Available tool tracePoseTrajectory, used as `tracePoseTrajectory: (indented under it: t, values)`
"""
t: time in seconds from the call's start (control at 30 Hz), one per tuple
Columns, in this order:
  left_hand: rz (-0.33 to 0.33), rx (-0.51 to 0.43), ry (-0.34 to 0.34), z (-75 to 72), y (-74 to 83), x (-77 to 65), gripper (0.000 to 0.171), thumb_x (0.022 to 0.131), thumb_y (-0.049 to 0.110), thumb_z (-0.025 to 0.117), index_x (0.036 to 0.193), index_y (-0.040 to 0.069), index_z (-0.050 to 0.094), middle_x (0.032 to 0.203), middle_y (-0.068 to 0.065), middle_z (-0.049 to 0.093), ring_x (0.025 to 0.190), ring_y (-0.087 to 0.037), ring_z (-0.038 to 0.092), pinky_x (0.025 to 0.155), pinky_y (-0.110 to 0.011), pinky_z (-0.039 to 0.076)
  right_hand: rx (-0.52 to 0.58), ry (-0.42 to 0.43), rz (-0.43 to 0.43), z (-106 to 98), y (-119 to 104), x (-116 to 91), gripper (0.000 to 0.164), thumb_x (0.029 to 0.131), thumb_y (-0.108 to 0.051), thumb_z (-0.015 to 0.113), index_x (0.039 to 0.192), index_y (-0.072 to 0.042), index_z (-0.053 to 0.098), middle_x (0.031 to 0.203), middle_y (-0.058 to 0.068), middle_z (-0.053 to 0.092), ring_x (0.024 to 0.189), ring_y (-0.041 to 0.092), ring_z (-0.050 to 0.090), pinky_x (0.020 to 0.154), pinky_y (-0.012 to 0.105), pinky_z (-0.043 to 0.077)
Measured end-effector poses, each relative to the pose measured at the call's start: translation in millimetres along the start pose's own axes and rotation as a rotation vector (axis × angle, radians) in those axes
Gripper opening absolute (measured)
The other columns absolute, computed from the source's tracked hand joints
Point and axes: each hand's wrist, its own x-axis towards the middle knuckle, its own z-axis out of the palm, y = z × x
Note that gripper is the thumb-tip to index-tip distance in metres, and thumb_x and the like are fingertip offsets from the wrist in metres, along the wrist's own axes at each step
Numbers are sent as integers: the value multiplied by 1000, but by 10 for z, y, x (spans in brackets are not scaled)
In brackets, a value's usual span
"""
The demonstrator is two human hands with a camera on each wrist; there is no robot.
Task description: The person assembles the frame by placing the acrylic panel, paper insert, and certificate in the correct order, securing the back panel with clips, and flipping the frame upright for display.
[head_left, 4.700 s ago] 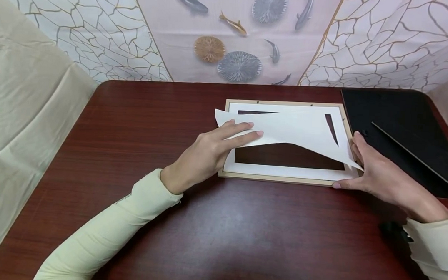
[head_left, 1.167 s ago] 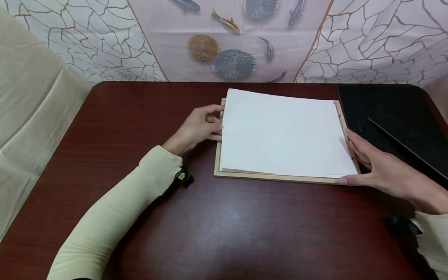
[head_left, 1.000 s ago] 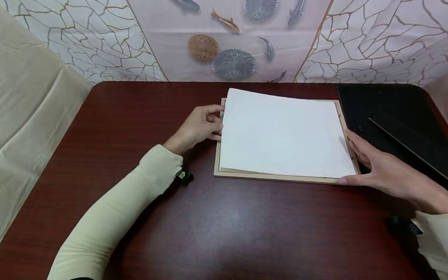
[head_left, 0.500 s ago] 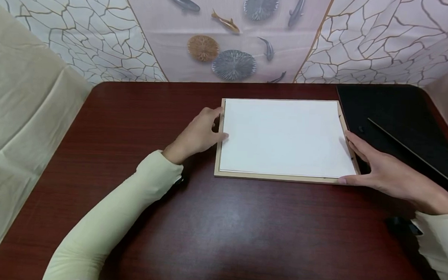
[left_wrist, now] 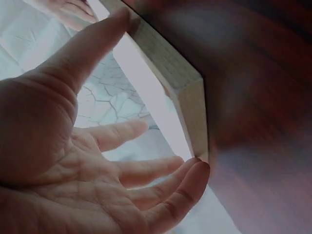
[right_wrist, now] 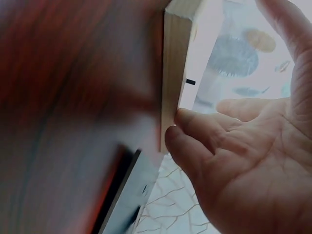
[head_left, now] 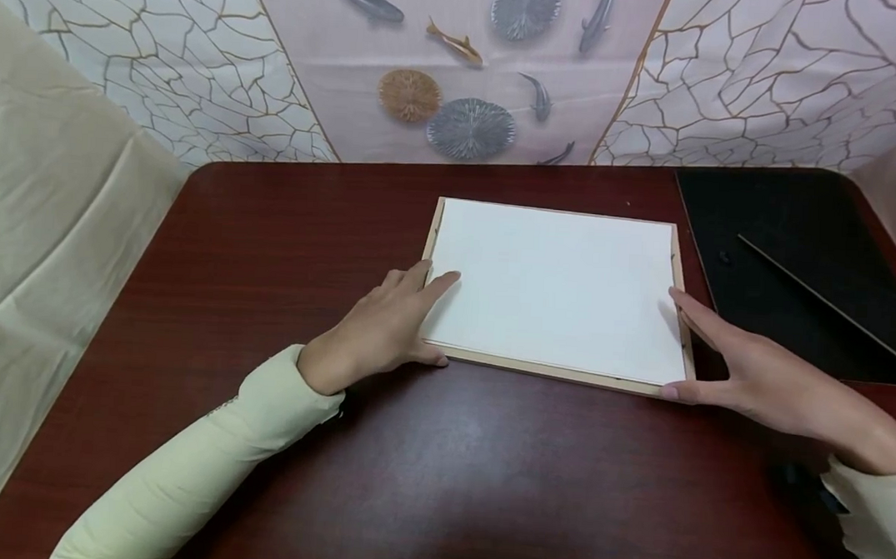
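A light wooden picture frame (head_left: 549,369) lies back side up on the table, slightly slanted. A blank white sheet (head_left: 560,293) lies flat inside it, covering the opening and the white mat seen earlier. My left hand (head_left: 374,326) spans the front left corner, with its thumb at the front edge and other fingers at the left side. In the left wrist view its outer fingertips (left_wrist: 199,170) touch the wooden side. My right hand (head_left: 782,377) spans the front right corner, fairly straight fingers against the right side. A small black tab (right_wrist: 190,82) shows on the frame's inner edge.
A flat black panel (head_left: 767,202) lies at the table's back right. Another dark board (head_left: 860,297) overlaps it, its thin pale edge running diagonally. Dark red-brown table surface (head_left: 469,480) extends in front. A patterned cloth (head_left: 472,80) hangs behind the table.
The white sheet, first bent and held over the mat, has settled flat into the frame. The frame has since turned slightly and come nearer; my left hand has shifted to its front corner.
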Motion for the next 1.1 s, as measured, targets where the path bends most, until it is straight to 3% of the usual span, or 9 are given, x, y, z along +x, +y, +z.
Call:
tracePoseTrajectory:
  t: [0.17, 0.27, 0.4, 0.6, 0.73, 0.87, 1.03, 1.1]
  values:
    - [-36, -46, -53, -50, -159, 27, 104, 83, 34, 91, 167, 24, 30, 173, -16, 23, 156, -43, 29, 117, -64, 41, -32, -1, -31, 62, -107, -44, 115, 87, -48, 83, 170, -23, 7, 172, 19, 26, 148, 42, 38, 105, 45, 41]
    - [-50, -68, -57, -120, -271, 78, 107, 82, 31, 92, 167, 23, 28, 174, -15, 21, 157, -46, 26, 119, -64, 38, -51, -8, -68, 95, -183, -70, 113, 87, -51, 82, 170, -22, 11, 170, 17, 31, 145, 37, 42, 101, 22, 44]
    - [-24, -99, -28, -226, -457, 196, 107, 82, 23, 91, 167, 15, 27, 172, -19, 25, 156, -44, 28, 123, -60, 34, -38, -29, -126, 161, -280, -128, 109, 87, -53, 80, 170, -25, 14, 169, 15, 34, 143, 31, 46, 96, -1, 31]
    - [-38, -165, 35, -344, -727, 358, 100, 86, 15, 87, 166, 7, 27, 167, -20, 34, 156, -37, 31, 128, -52, 27, -17, -63, -209, 263, -433, -181, 103, 88, -60, 75, 169, -31, 17, 168, 8, 36, 146, 16, 44, 103, -1, 29]
    - [-90, -163, 61, -354, -786, 367, 95, 89, 18, 84, 166, 10, 28, 168, -20, 33, 156, -40, 28, 128, -55, 27, -55, -29, -243, 179, -517, -120, 98, 89, -55, 77, 167, -25, 26, 165, 10, 43, 145, 23, 49, 104, -1, 28]
    - [-59, -157, 137, -324, -716, 272, 82, 93, 18, 79, 162, 5, 36, 164, -21, 40, 154, -40, 34, 127, -56, 28, -112, 71, -245, -32, -510, 42, 92, 87, -40, 84, 163, -16, 37, 158, 16, 52, 137, 31, 57, 100, -2, 30]
    - [-48, -196, 251, -250, -460, 54, 62, 96, 17, 74, 152, 3, 52, 151, -19, 56, 144, -34, 49, 119, -54, 41, -177, 200, -258, -243, -385, 314, 79, 85, -26, 88, 154, -9, 52, 151, 20, 58, 130, 33, 62, 92, -2, 31]
    - [-52, -222, 252, -215, -334, -28, 58, 96, 19, 74, 149, 5, 56, 145, -17, 61, 136, -32, 57, 112, -52, 47, -185, 231, -240, -292, -331, 416, 74, 86, -23, 88, 151, -7, 56, 151, 19, 59, 129, 34, 63, 96, 9, 42]
